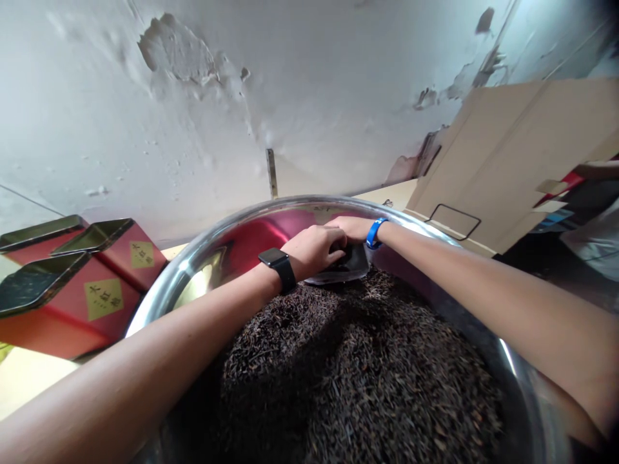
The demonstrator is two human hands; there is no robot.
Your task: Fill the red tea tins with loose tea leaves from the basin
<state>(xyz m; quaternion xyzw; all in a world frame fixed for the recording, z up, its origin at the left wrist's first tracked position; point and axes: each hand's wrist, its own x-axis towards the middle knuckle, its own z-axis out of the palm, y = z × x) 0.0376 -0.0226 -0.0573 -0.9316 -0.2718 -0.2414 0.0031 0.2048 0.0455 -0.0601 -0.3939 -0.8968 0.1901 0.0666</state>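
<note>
A large shiny metal basin (309, 201) holds a heap of loose dark tea leaves (387, 361). At the basin's far side lies a dark, shiny thing with a pale, clear-looking edge (356, 263), perhaps plastic. My left hand (316, 248), with a black watch (274, 258) on its wrist, curls its fingers at the top of this thing. Beside and partly behind it is my right hand (352, 227), wearing a blue wristband (374, 233). The right fingers are hidden behind my left hand.
Red tea tins (113, 283) with dark rims and yellow labels stand open left of the basin. A cardboard box (512, 148) with a black wire handle is at the right. Behind is a white wall (314, 84) with peeling paint. A person's arm (599, 169) shows at the far right.
</note>
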